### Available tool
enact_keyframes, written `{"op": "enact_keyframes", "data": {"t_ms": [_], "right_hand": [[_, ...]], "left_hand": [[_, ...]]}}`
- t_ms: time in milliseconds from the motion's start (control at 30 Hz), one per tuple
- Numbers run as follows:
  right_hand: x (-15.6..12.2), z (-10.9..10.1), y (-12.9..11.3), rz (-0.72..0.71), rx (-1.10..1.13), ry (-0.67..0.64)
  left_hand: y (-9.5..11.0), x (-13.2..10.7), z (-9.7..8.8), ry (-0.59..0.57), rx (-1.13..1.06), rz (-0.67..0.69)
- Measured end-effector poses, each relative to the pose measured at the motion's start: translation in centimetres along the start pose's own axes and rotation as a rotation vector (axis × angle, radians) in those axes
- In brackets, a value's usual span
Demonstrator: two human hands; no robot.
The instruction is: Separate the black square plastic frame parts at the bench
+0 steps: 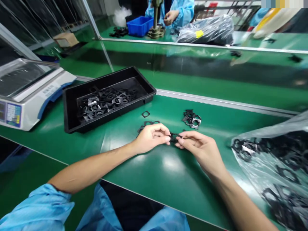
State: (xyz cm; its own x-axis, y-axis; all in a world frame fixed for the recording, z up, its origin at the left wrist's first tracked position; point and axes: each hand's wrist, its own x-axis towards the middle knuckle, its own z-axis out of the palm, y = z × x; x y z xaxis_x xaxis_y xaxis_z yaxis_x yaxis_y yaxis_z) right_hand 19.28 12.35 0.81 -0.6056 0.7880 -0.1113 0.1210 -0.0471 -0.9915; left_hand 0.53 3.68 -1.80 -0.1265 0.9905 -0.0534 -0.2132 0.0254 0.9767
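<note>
You pinch a small black frame-shaped part (175, 138) between your left hand (151, 138) and right hand (199, 149), the fingertips of both closed on it, just above the green workbench (134, 173). The part sits between your hands and its long axis looks roughly left to right, but your fingers hide most of it, so you can't tell exactly which way it points. Just past your left hand lie a few loose black frames (148, 123), with a single frame (145, 114) beyond them and a small heap of black and metal parts (192, 119) further right. On your right, a clear plastic bag (271, 160) holds more black frames. Ahead, a black tray (106, 84) holds a pile of parts, beside a digital weighing scale (26, 93); the print on its label is too small to read. Beyond a divider, a co-worker in a blue gown (179, 9) works near a blue plastic bin (139, 25).
</note>
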Motion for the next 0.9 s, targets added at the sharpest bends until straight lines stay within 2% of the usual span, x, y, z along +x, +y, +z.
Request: {"op": "enact_keyframes", "data": {"t_ms": [100,167,367,433,533,667,767,900], "right_hand": [[-0.2,-0.1,0.3,-0.153,-0.113,0.043],[-0.4,0.0,0.5,-0.212,-0.162,0.031],[-0.8,0.5,0.3,-0.305,-0.249,-0.005],[-0.8,0.6,0.2,-0.315,-0.258,0.012],[-0.8,0.7,0.1,-0.203,-0.138,0.026],[-0.7,0.9,0.0,-0.028,-0.013,-0.064],[-0.6,1.0,0.1,-0.023,-0.013,-0.097],[-1.2,1.4,0.3,-0.007,0.064,-0.022]], "left_hand": [[0.5,-0.1,-0.3,0.044,-0.023,-0.004],[0.6,-0.2,-0.4,0.026,-0.045,-0.059],[0.7,-0.3,-0.5,-0.263,-0.135,-0.298],[0.8,-0.2,-0.5,-0.295,-0.163,-0.319],[0.7,-0.2,-0.4,-0.209,-0.172,-0.243],[0.2,-0.2,-0.4,-0.042,-0.074,-0.077],[-0.2,-0.2,-0.4,-0.043,0.063,-0.017],[0.2,-1.0,0.1,-0.085,0.22,0.049]]}}
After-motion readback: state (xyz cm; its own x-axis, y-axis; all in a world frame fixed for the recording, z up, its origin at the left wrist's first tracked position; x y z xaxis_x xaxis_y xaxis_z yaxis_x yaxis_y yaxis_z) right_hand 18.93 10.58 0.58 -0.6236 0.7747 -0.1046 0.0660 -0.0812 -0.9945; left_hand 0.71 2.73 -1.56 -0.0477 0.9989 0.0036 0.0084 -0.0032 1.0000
